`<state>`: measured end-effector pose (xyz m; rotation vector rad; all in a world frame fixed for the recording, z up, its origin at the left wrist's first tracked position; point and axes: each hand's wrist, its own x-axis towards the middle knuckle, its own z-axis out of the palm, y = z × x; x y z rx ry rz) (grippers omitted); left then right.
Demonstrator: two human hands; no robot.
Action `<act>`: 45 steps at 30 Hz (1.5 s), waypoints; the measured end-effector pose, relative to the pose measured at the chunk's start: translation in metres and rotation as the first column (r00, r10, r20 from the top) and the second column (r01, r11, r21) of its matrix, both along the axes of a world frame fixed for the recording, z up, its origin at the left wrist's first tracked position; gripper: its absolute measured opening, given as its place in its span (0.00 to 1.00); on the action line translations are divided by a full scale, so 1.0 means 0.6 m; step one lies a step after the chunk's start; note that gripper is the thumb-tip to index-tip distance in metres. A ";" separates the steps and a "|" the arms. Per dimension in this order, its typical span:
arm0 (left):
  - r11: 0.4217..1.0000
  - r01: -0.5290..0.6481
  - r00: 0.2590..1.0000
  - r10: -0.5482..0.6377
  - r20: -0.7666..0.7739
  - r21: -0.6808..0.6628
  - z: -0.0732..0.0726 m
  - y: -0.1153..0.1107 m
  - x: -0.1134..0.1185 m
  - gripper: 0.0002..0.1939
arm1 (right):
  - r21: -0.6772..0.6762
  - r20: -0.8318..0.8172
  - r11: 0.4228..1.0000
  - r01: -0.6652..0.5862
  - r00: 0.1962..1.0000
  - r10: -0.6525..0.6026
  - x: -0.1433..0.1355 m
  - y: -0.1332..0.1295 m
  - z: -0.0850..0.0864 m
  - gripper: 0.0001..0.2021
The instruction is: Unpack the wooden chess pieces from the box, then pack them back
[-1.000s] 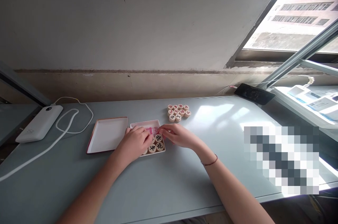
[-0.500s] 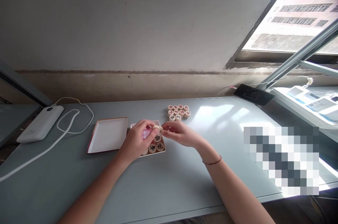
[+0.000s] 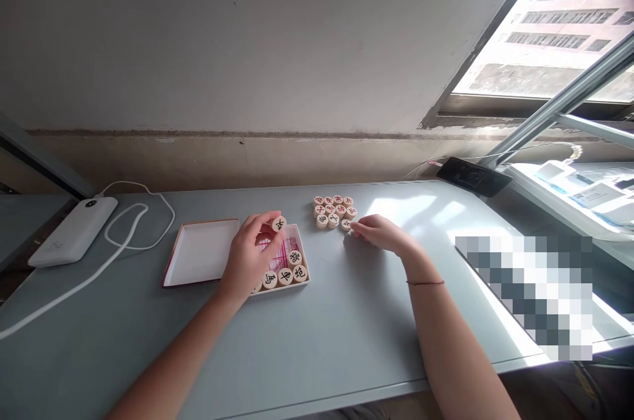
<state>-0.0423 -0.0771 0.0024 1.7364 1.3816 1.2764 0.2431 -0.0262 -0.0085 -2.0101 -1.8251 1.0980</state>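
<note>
Desk (image 3: 321, 341): discs (image 3: 330, 209) near far edge
Left hand (image 3: 249, 256): we pinch one disc (image 3: 279, 224) above box (image 3: 293, 232)
Right hand (image 3: 386, 235): pinching another disc (image 3: 346, 225)

Harsh glare from right-hand window (image 3: 539, 43), bright patches across desk (image 3: 317, 354), dim wall (image 3: 247, 50).

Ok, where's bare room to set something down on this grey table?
Bare: grey tabletop between the forearms, nearer than the open white rectangular box; also the sunlit stretch between the round wooden pieces and the black rectangular phone. Crowded: around the box, pieces, left hand and right hand.
</note>
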 end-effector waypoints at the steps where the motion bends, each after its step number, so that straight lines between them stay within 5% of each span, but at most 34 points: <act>1: 1.000 0.024 0.999 -0.023 -0.047 0.006 0.001 -0.003 0.003 0.13 | 0.022 -0.003 1.000 -0.015 1.000 0.015 -0.008 -0.004 0.007 0.18; 4: 0.992 0.117 0.973 -0.104 -0.206 0.054 0.001 -0.011 0.012 0.12 | 0.110 -0.195 0.976 -0.186 0.959 0.205 -0.049 -0.025 0.036 0.20; 6: 0.978 0.182 0.950 -0.149 -0.275 0.098 -0.001 -0.016 0.018 0.11 | 0.121 -0.396 0.932 -0.343 0.844 0.362 -0.085 -0.041 0.049 0.19; 10: 0.963 0.232 0.930 -0.177 -0.322 0.140 -0.005 -0.022 0.023 0.10 | 0.091 -0.569 0.897 -0.433 0.716 0.404 -0.131 -0.059 0.051 0.19; 13: 0.956 0.252 0.923 -0.191 -0.333 0.151 -0.005 -0.020 0.020 0.11 | 0.071 -0.573 0.937 -0.343 0.755 0.320 -0.114 -0.049 0.046 0.14; 19: 0.969 0.224 0.916 -0.174 -0.362 0.102 -0.007 -0.013 0.009 0.12 | 0.002 -0.341 0.996 0.090 0.936 -0.084 -0.031 -0.012 0.028 0.11; 27: 0.970 0.233 0.904 -0.186 -0.385 0.076 -0.007 -0.015 0.008 0.12 | -0.134 -0.274 0.967 0.218 0.930 -0.247 -0.026 -0.001 0.005 0.09; 38: 0.981 0.189 0.884 -0.150 -0.443 0.044 0.014 -0.002 -0.012 0.11 | 0.063 -0.070 0.997 0.045 0.997 -0.041 -0.017 -0.001 -0.013 0.13; 42: 0.974 0.223 0.827 -0.207 -0.523 -0.033 0.010 0.001 -0.019 0.12 | 0.096 0.005 0.995 -0.032 0.999 0.032 -0.027 -0.011 0.006 0.14; 45: 0.958 0.282 0.755 -0.258 -0.602 -0.056 -0.003 -0.002 -0.014 0.15 | 0.108 -0.132 0.975 -0.194 0.969 0.207 -0.055 -0.025 0.027 0.14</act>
